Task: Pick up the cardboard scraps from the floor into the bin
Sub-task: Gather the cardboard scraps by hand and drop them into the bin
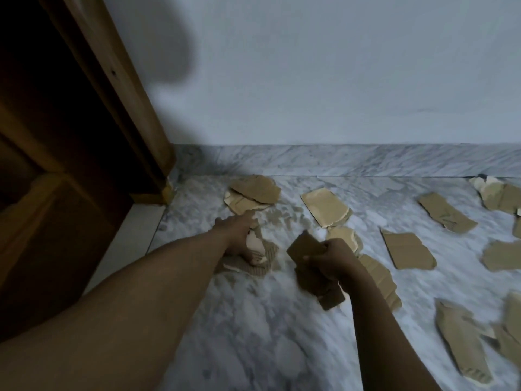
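Observation:
Several torn brown cardboard scraps lie scattered on the marble floor point(253, 334). My right hand point(331, 261) is shut on a small stack of cardboard scraps point(313, 275), held just above the floor. My left hand point(239, 235) reaches forward and rests on a torn scrap with a white layer point(262, 249), thumb pressing it; whether it grips it is unclear. Two overlapping scraps point(253, 193) lie just beyond the left hand. A pale rectangular scrap point(324, 206) lies further right. No bin is in view.
A wooden door and frame point(84, 136) stand at the left, with a white threshold strip point(127, 244). A pale wall with a marble skirting point(338, 160) closes the far side. More scraps point(406, 249) spread to the right edge point(456, 337).

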Available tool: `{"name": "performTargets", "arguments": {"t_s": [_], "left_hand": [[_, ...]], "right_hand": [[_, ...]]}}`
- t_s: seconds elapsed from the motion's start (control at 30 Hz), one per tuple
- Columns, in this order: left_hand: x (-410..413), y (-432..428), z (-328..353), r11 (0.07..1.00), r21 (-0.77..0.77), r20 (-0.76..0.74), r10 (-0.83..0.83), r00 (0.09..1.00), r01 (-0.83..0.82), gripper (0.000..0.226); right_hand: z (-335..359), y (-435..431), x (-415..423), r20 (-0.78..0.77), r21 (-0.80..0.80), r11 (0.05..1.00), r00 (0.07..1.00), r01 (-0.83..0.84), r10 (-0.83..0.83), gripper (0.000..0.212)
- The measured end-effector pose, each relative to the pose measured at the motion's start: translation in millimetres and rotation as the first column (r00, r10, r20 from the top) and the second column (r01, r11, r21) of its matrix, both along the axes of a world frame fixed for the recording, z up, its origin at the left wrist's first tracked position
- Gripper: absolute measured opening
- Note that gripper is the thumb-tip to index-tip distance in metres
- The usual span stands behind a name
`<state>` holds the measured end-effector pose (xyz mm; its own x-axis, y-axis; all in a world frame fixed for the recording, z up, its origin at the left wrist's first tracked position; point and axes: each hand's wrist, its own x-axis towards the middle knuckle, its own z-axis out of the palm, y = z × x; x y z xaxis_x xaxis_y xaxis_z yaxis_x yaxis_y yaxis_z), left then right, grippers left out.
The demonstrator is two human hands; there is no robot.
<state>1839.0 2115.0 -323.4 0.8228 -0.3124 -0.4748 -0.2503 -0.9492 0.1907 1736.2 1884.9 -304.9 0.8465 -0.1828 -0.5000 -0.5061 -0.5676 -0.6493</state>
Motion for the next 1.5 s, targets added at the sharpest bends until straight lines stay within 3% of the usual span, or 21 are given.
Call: {"name": "performTargets", "arguments": {"t_s": [0.13,0.23,0.33,0.4,0.5,0.57,0.63,0.7,0.77,0.83,0.87,0.93,1.0,1.1,1.23,1.3,1.4,1.5], "left_hand": [[22,28,-2,0.99,-0.025,-0.036,0.139,0.99,-0.14,0.158],[42,33,-2,0.986,-0.045,-0.084,0.155,0.984,-0.159,0.162],[53,37,-10,0.984,-0.098,-0.133,0.138,0.981,-0.152,0.147],[55,42,-17,0.967,-0.174,-0.164,0.16,0.973,-0.188,0.141],[56,51,-29,0.953,-0.228,-0.183,0.159,0.97,-0.199,0.137],[60,53,-35,0.95,-0.24,-0.189,0.155,0.97,-0.199,0.14],[62,54,-37,0.949,-0.242,-0.195,0.156,0.968,-0.201,0.145],[62,55,-37,0.947,-0.251,-0.192,0.155,0.969,-0.202,0.144],[61,55,-37,0.947,-0.256,-0.187,0.151,0.971,-0.196,0.145],[60,54,-37,0.946,-0.254,-0.189,0.155,0.97,-0.201,0.14],[60,53,-37,0.945,-0.257,-0.191,0.157,0.969,-0.204,0.134],[57,54,-35,0.941,-0.267,-0.19,0.161,0.969,-0.209,0.126],[53,55,-33,0.941,-0.263,-0.177,0.171,0.969,-0.214,0.133],[49,57,-34,0.948,-0.233,-0.12,0.194,0.974,-0.217,0.147],[47,57,-34,0.943,-0.244,-0.117,0.202,0.972,-0.226,0.148],[47,57,-33,0.94,-0.259,-0.128,0.193,0.973,-0.221,0.141],[45,58,-32,0.937,-0.278,-0.116,0.187,0.975,-0.213,0.141],[45,59,-35,0.927,-0.303,-0.106,0.2,0.974,-0.223,0.132]], "right_hand": [[11,13,39,0.072,0.304,0.937,0.976,0.173,-0.203,0.03],[11,34,75,0.087,0.412,0.886,0.958,0.214,-0.272,0.032],[4,57,117,0.146,0.375,0.91,0.958,0.177,-0.247,0.038],[-4,70,146,0.157,0.303,0.943,0.969,0.134,-0.189,0.053],[-19,82,187,0.121,0.033,0.999,0.993,-0.008,0.004,0.072],[-26,86,198,0.019,-0.19,0.972,0.99,-0.135,0.141,0.071],[-26,90,195,-0.049,-0.272,0.951,0.989,-0.146,0.138,0.065],[-26,93,192,0.003,-0.308,0.946,0.994,-0.102,0.108,0.054],[-18,89,192,0.149,-0.254,0.963,0.981,-0.088,0.128,0.048],[-5,78,197,0.27,-0.066,0.997,0.961,-0.035,0.052,0.06],[0,72,199,0.255,0.052,0.999,0.967,0.005,-0.018,0.065],[5,66,200,0.144,0.204,0.978,0.988,0.032,-0.062,0.056],[0,71,193,0.034,0.145,0.989,0.999,-0.033,0.029,0.046],[-20,85,181,-0.025,-0.065,0.99,0.992,-0.127,0.125,0.07],[-43,91,182,-0.026,-0.027,0.989,0.989,-0.144,0.143,0.109],[-46,88,183,-0.067,-0.051,0.984,0.984,-0.168,0.165,0.105],[-26,87,170,-0.136,0.036,0.992,0.983,-0.119,0.123,0.089],[-23,81,169,-0.09,0.065,0.997,0.994,-0.052,0.058,0.076]]}}
